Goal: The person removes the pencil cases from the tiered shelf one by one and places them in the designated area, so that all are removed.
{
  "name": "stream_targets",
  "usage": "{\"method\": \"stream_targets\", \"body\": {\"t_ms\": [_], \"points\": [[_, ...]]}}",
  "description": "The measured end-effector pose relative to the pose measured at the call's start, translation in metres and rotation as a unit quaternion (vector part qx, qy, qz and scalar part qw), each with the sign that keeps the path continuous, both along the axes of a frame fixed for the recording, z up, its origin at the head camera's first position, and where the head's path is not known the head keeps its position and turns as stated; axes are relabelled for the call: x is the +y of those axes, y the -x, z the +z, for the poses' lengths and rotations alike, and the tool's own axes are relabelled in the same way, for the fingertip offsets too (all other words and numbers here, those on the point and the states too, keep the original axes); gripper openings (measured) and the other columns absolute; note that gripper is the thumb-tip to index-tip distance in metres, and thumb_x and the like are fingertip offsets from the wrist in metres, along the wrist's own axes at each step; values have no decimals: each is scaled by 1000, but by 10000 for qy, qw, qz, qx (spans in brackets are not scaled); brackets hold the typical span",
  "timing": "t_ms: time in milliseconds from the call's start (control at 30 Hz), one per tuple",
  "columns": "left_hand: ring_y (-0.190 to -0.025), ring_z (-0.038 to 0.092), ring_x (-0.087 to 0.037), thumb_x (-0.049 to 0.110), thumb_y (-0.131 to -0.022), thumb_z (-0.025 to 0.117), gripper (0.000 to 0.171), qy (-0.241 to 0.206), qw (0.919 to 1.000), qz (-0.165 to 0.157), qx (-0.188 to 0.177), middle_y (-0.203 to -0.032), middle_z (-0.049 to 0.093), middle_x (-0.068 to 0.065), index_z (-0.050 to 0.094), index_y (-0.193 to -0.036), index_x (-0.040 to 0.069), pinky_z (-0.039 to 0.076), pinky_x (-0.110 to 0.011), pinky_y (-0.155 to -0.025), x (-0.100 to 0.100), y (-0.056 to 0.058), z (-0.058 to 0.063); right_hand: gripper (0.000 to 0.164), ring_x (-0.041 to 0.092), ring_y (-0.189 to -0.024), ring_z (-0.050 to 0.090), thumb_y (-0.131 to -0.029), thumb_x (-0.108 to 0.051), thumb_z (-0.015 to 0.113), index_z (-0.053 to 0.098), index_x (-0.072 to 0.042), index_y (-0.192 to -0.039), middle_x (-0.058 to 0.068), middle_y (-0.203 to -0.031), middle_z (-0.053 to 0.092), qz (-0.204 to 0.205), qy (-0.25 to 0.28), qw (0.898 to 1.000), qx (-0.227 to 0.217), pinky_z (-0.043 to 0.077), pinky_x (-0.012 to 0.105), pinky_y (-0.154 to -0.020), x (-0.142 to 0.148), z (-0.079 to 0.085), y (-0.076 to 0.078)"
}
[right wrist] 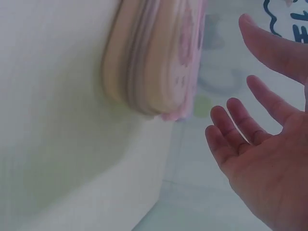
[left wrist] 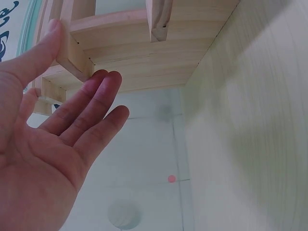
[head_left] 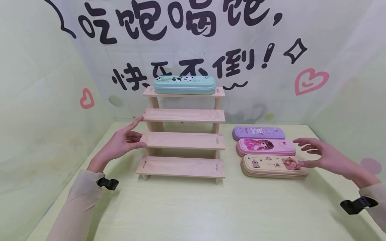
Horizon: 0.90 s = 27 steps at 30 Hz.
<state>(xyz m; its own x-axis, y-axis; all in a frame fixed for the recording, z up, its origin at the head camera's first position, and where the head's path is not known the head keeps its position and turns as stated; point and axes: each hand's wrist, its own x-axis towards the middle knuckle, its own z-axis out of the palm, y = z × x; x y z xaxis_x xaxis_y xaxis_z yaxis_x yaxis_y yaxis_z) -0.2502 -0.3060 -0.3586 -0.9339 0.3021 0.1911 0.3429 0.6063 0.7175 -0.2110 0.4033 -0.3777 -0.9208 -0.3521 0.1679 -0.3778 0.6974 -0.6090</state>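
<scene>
My left hand [head_left: 122, 142] is at the left side of a four-step wooden shelf [head_left: 184, 140], thumb and index finger at the ends of its middle boards. In the left wrist view, the other fingers [left wrist: 96, 103] reach out loosely beside the wood. On the top board lies a mint-green pencil case [head_left: 184, 85] with pandas. Right of the shelf, a purple pencil case [head_left: 258, 132], a pink one [head_left: 266, 147] and a cream one [head_left: 272, 166] lie in a column. My right hand [head_left: 322, 155] hovers at their right ends, holding nothing, its fingers spread in the right wrist view.
The pale table [head_left: 187, 207] extends in front of the shelf. Behind it hangs a printed backdrop [head_left: 259, 87] with large black characters and pink hearts. Light fabric walls [head_left: 39, 110] enclose the left and right sides.
</scene>
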Motion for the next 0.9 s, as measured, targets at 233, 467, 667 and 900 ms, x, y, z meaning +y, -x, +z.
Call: {"method": "stream_targets", "body": {"t_ms": [233, 467, 667, 900], "points": [[-106, 72, -28, 23, -87, 90, 108, 5, 10000, 18, 15, -123, 73, -18, 21, -168, 43, 59, -46, -97, -1, 0, -1, 75, -6, -110, 50, -83, -11, 91, 54, -6, -148, -5, -136, 51, 66, -132, 9998, 117, 41, 6, -91, -25, 16, 7], [-105, 72, -28, 23, -87, 90, 108, -21, 10000, 1, 0, -123, 73, -18, 21, -168, 43, 59, -45, -97, -1, 0, -1, 72, -2, -112, 51, -86, -6, 88, 54, -4, -149, 5, -139, 51, 356, 86, 9991, 212, 40, 5, -93, -50, 29, 17], [-105, 72, -29, 23, -87, 90, 108, -52, 10000, -27, 71, -122, 73, -19, 21, -168, 42, 59, -46, -97, -2, 2, -2, 68, 3, -115, 52, -89, -13, 86, 54, -5, -149, 12, -140, 56, 351, 85, 9993, 112, 41, 6, -93, -72, 44, 26], [-105, 72, -28, 24, -87, 90, 107, -14, 10000, -25, 43, -122, 73, -19, 21, -168, 43, 58, -47, -97, -2, 2, -1, 70, 27, -120, 56, -90, -21, 86, 53, -11, -152, 12, -140, 59, 276, 46, 9992, -277, 51, 22, -90, -102, 58, 38]]}}
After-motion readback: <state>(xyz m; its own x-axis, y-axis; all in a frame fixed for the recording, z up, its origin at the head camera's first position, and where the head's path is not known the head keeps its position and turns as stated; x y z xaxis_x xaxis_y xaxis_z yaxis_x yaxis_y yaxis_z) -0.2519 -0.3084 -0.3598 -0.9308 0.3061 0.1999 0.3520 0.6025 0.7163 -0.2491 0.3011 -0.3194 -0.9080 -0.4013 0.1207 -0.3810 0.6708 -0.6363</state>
